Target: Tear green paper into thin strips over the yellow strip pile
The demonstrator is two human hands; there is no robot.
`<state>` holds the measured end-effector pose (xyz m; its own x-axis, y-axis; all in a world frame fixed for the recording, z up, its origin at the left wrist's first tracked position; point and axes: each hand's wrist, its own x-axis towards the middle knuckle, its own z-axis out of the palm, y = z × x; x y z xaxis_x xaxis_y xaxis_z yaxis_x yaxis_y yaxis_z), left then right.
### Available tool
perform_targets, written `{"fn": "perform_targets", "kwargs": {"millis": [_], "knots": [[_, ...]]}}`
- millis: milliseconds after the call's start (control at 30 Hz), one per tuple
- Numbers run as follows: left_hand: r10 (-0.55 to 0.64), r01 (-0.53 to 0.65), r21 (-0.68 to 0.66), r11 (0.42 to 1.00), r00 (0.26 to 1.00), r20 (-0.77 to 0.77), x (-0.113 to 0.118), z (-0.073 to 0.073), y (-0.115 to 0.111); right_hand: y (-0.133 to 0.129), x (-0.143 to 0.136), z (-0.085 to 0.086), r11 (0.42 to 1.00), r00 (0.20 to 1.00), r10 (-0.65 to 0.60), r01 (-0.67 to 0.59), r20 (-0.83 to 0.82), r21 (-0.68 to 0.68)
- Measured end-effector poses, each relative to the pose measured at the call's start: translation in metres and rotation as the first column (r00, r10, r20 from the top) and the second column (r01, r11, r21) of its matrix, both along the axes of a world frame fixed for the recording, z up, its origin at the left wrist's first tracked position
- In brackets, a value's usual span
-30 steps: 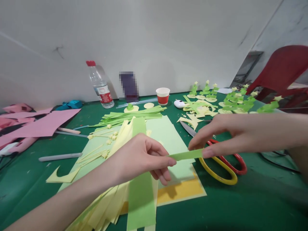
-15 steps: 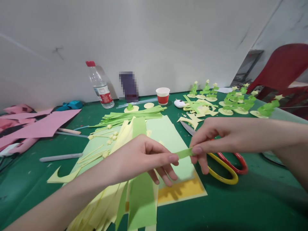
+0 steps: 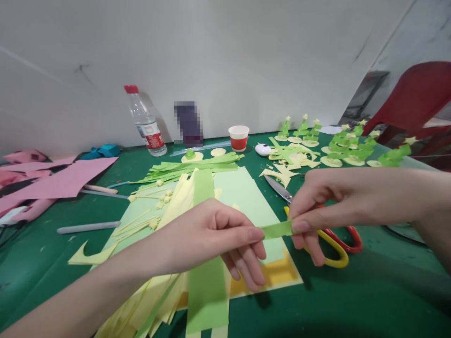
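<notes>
Over the right edge of the pale-green sheet point(image 3: 247, 190) | left hand point(image 3: 218, 232) fingers pinching one end of a green strip point(image 3: 277, 229) | right hand point(image 3: 331, 202) fingers pinching the other | scissors point(image 3: 279, 187) partly behind right hand | beyond, paper cup point(image 3: 238, 142), bottle point(image 3: 151, 134)

From one head-worn camera, faced forward and downward over the green bench point(image 3: 369, 300), the bare left hand point(image 3: 218, 232) and bare right hand point(image 3: 327, 202) are seen close up, the pale-grey wall point(image 3: 218, 56) beyond.
</notes>
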<state>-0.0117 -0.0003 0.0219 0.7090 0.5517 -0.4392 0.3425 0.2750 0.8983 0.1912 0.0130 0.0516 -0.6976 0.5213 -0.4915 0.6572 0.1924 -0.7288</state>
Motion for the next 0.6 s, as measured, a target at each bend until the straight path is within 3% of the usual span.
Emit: {"fn": "perform_targets", "kwargs": {"millis": [333, 600], "knots": [[-0.081, 0.081, 0.02, 0.997, 0.996, 0.034, 0.0, -0.005, -0.001, -0.003, 0.001, -0.001, 0.999, 0.997, 0.034, -0.036, 0.075, 0.029], [-0.109, 0.125, 0.214, 0.969, 0.991, -0.083, 0.001, -0.007, -0.003, -0.006, -0.012, -0.01, 0.999, 1.0, -0.002, 0.003, 0.008, -0.044]]}}
